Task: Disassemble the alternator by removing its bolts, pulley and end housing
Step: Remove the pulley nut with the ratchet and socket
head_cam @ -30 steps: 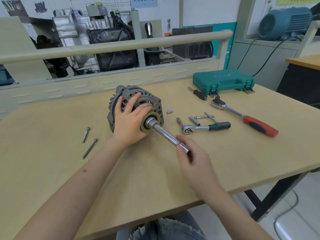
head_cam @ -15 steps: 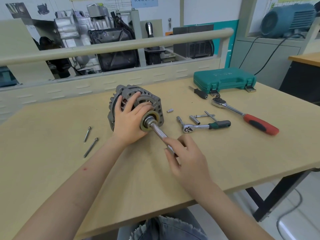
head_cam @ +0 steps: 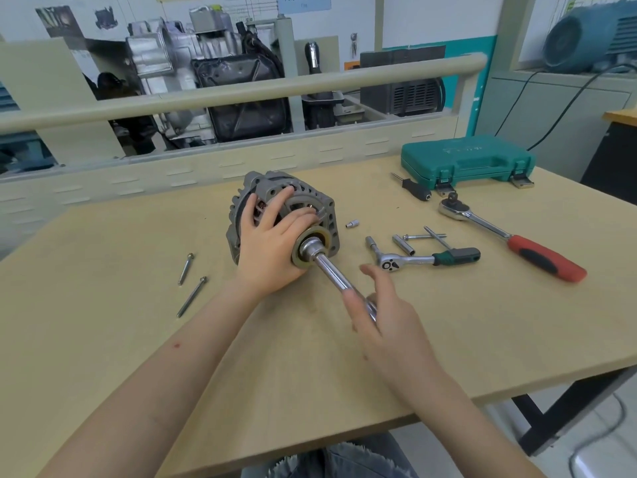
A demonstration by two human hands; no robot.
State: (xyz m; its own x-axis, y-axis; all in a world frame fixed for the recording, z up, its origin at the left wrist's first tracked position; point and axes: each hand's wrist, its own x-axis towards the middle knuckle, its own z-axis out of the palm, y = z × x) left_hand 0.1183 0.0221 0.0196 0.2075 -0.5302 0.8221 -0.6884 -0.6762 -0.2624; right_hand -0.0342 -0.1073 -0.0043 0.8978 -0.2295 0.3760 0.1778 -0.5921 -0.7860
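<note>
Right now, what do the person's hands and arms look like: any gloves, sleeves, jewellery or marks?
Both arms are bare from the frame edge to the fingertips: no sleeves, gloves, watch or rings show. The left hand and right hand have short, unpainted nails where they show. The left forearm carries a small red mark. At the bottom edge, frayed blue denim covers the lap.

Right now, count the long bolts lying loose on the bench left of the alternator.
2: one bolt nearer the alternator, the other bolt just in front of it. Others may be hidden.
</note>
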